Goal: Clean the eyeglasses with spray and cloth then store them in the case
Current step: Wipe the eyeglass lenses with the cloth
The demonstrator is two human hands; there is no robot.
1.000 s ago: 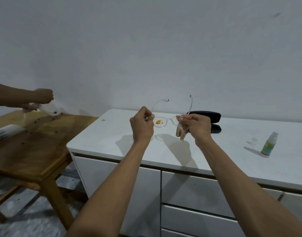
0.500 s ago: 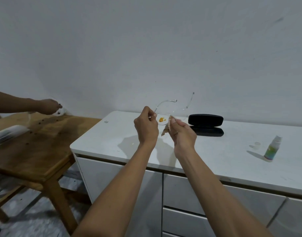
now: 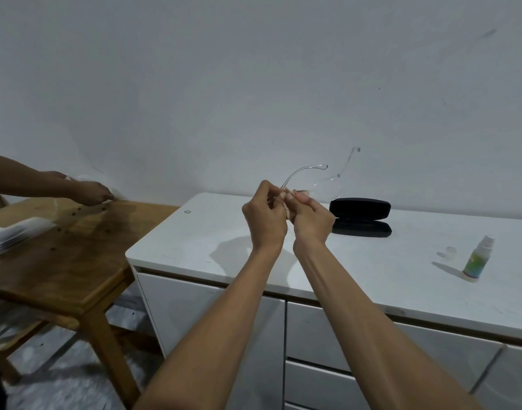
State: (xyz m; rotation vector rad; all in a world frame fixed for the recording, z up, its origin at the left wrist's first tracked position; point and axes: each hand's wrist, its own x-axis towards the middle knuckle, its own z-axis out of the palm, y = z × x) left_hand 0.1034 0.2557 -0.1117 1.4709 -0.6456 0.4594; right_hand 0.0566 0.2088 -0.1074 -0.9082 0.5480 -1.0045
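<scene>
Eyeglasses (image 3: 310, 184) with a clear frame are held up in the air above the white surface (image 3: 402, 261), their temple arms pointing up and away toward the wall. The left hand (image 3: 264, 218) has its fingers pinched together on the frame's left end, while the right hand (image 3: 311, 218), touching the left, presses a small beige cloth (image 3: 289, 208) against the lens with its fingers closed on it. Just beside the hands to the right, the black case (image 3: 361, 217) lies open on the surface. Well apart, near the right edge, the spray bottle (image 3: 477, 260) stands upright with a clear cap (image 3: 450, 250) beside it.
</scene>
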